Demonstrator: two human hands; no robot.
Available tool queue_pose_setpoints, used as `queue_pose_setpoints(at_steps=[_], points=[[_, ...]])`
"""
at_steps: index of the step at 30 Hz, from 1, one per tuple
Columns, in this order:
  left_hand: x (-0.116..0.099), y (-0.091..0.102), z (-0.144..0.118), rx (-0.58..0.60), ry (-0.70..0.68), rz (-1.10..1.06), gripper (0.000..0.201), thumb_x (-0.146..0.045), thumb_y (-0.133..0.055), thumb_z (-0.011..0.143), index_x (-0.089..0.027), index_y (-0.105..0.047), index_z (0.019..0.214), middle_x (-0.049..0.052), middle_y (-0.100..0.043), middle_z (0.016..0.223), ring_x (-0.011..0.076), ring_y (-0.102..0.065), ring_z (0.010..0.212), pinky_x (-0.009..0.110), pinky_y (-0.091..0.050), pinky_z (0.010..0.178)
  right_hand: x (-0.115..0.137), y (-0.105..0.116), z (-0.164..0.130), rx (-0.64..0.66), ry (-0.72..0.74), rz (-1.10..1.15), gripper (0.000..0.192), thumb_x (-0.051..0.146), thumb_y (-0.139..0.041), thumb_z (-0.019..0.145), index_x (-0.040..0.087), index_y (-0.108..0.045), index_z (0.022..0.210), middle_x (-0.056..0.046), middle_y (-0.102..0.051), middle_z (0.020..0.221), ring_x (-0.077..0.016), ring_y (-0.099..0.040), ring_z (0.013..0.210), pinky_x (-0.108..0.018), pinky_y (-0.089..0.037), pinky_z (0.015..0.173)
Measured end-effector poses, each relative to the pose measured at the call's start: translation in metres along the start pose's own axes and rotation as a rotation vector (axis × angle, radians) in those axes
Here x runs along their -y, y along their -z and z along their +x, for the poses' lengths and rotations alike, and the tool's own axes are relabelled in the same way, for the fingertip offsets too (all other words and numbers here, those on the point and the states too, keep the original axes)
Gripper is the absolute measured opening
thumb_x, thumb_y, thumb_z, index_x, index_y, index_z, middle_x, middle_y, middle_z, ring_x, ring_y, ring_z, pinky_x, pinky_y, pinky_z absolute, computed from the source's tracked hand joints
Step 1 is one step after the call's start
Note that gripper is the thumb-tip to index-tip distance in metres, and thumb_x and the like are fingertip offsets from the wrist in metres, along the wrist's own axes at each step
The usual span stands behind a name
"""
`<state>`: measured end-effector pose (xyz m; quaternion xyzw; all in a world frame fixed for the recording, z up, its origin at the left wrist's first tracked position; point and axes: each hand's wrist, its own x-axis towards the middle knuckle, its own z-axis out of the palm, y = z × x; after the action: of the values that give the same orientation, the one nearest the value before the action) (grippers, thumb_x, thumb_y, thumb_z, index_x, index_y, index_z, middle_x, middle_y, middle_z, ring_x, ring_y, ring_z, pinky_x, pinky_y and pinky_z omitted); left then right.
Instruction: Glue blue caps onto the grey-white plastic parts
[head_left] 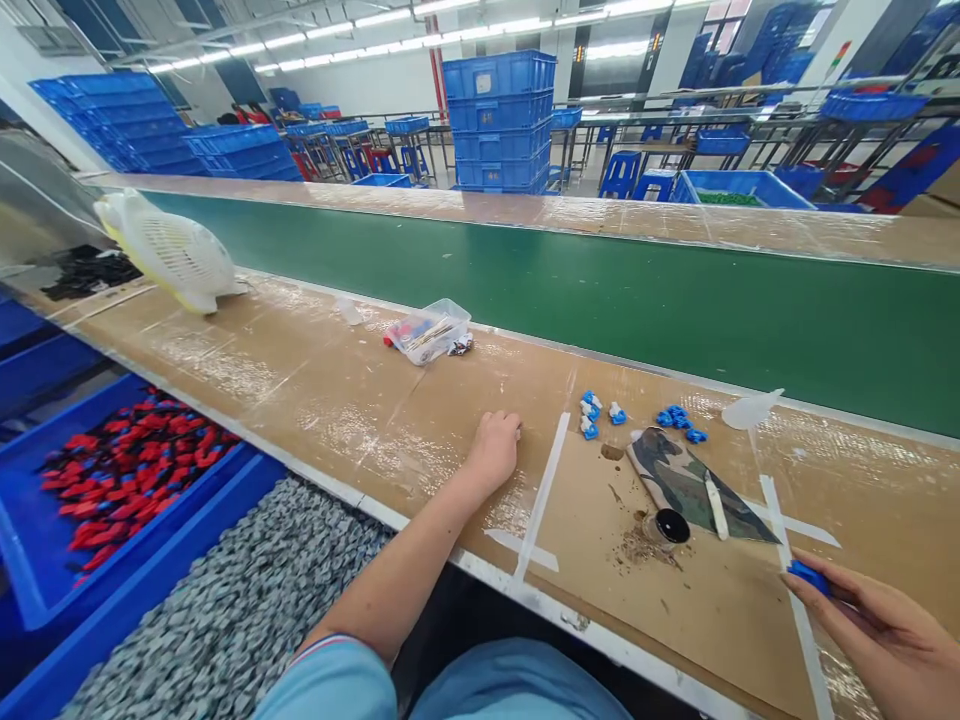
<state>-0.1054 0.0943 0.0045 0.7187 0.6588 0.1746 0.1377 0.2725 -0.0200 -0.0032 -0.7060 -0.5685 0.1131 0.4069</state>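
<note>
My right hand pinches a small blue plastic piece between thumb and fingers, at the right by the white tape. On the brown-covered bench rests my left hand, its fingers curled in; whatever it may hold is hidden. Between the hands lie a camouflage cloth with a white-handled pen-like tool on top and a small round pot of dark liquid. Behind the cloth are several small blue parts. Blue-and-white parts sit to the left of these.
A green conveyor belt runs behind the bench. A clear plastic box with thin sticks stands farther left, beyond it a white-yellow perforated shell. Blue bins of red parts and grey pieces flank the bench at lower left.
</note>
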Motion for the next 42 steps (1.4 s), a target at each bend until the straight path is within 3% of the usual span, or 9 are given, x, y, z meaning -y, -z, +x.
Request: queue_pose_setpoints(at_steps=[3, 7, 9, 11, 14, 19, 25, 34, 42], points=[[-0.001, 0.004, -0.006, -0.057, -0.057, -0.119, 0.028, -0.003, -0.043, 0.084, -0.017, -0.062, 0.098, 0.01, -0.064, 0.1, 0.0215, -0.058, 0.097, 0.036, -0.045, 0.087, 0.027, -0.006, -0.007, 0.082, -0.109, 0.087, 0.037, 0.059, -0.07, 0.056, 0.029, -0.074, 0.077, -0.007, -0.073, 0.075, -0.0253, -0.067, 0.065, -0.038, -0.058, 0.057], [-0.014, 0.002, -0.025, -0.113, -0.081, -0.602, 0.019, -0.011, -0.047, 0.084, -0.018, -0.062, 0.093, 0.006, -0.064, 0.095, 0.0176, -0.061, 0.089, 0.033, -0.049, 0.083, 0.039, -0.017, -0.015, 0.096, -0.075, 0.193, 0.036, 0.054, -0.069, 0.063, 0.025, -0.073, 0.084, -0.006, -0.073, 0.079, -0.0202, -0.067, 0.065, -0.031, -0.058, 0.059], [-0.026, -0.004, -0.038, 0.011, -0.002, -0.924, 0.015, -0.02, -0.054, 0.082, -0.019, -0.061, 0.095, 0.004, -0.064, 0.088, 0.0148, -0.063, 0.078, 0.03, -0.052, 0.075, 0.043, -0.021, -0.016, 0.125, -0.019, 0.215, 0.035, 0.05, -0.067, 0.07, 0.023, -0.072, 0.092, -0.006, -0.072, 0.087, -0.0192, -0.067, 0.07, -0.03, -0.058, 0.063], [-0.04, -0.011, -0.051, 0.213, 0.094, -1.187, 0.022, -0.031, -0.061, 0.078, -0.018, -0.059, 0.096, 0.001, -0.063, 0.078, 0.0124, -0.063, 0.068, 0.028, -0.052, 0.069, 0.048, -0.025, -0.016, 0.181, 0.056, 0.216, 0.032, 0.045, -0.062, 0.077, 0.023, -0.07, 0.098, -0.007, -0.071, 0.092, -0.0185, -0.067, 0.076, -0.029, -0.057, 0.066], [-0.06, -0.023, -0.068, 0.442, 0.216, -1.383, 0.034, -0.041, -0.072, 0.067, -0.016, -0.057, 0.084, -0.002, -0.061, 0.062, 0.0111, -0.062, 0.058, 0.025, -0.051, 0.062, 0.056, -0.029, -0.014, 0.234, 0.144, 0.142, 0.031, 0.042, -0.057, 0.082, 0.024, -0.067, 0.104, -0.007, -0.071, 0.092, -0.0179, -0.067, 0.078, -0.029, -0.057, 0.068], [-0.078, -0.036, -0.078, 0.48, 0.304, -1.44, 0.037, -0.04, -0.081, 0.054, -0.015, -0.058, 0.07, -0.006, -0.056, 0.055, 0.0064, -0.053, 0.048, 0.018, -0.042, 0.049, 0.068, -0.031, -0.01, 0.262, 0.287, -0.048, 0.024, 0.04, -0.054, 0.084, 0.025, -0.068, 0.096, -0.004, -0.073, 0.087, -0.0193, -0.068, 0.077, -0.032, -0.056, 0.069], [-0.084, -0.038, -0.079, 0.532, 0.352, -1.495, 0.04, -0.034, -0.084, 0.05, -0.015, -0.066, 0.08, -0.001, -0.066, 0.064, 0.0109, -0.062, 0.062, 0.024, -0.048, 0.066, 0.072, -0.035, -0.004, 0.271, 0.452, -0.101, 0.021, 0.034, -0.052, 0.087, 0.025, -0.068, 0.096, -0.003, -0.073, 0.089, -0.0211, -0.068, 0.082, -0.035, -0.055, 0.071], [-0.091, -0.043, -0.083, 0.469, 0.329, -1.459, 0.036, -0.036, -0.083, 0.054, -0.015, -0.068, 0.079, 0.003, -0.07, 0.073, 0.0133, -0.063, 0.071, 0.026, -0.049, 0.074, 0.074, -0.036, -0.004, 0.261, 0.468, -0.108, 0.02, 0.031, -0.053, 0.087, 0.024, -0.068, 0.097, -0.002, -0.073, 0.088, -0.0196, -0.067, 0.081, -0.033, -0.054, 0.07], [-0.094, -0.053, -0.087, 0.453, 0.316, -1.458, 0.036, -0.038, -0.081, 0.056, -0.015, -0.069, 0.08, 0.005, -0.071, 0.076, 0.0148, -0.064, 0.072, 0.028, -0.05, 0.075, 0.073, -0.033, -0.006, 0.244, 0.301, -0.031, 0.021, 0.037, -0.057, 0.082, 0.025, -0.071, 0.092, -0.003, -0.074, 0.088, -0.0213, -0.069, 0.081, -0.034, -0.056, 0.073]])
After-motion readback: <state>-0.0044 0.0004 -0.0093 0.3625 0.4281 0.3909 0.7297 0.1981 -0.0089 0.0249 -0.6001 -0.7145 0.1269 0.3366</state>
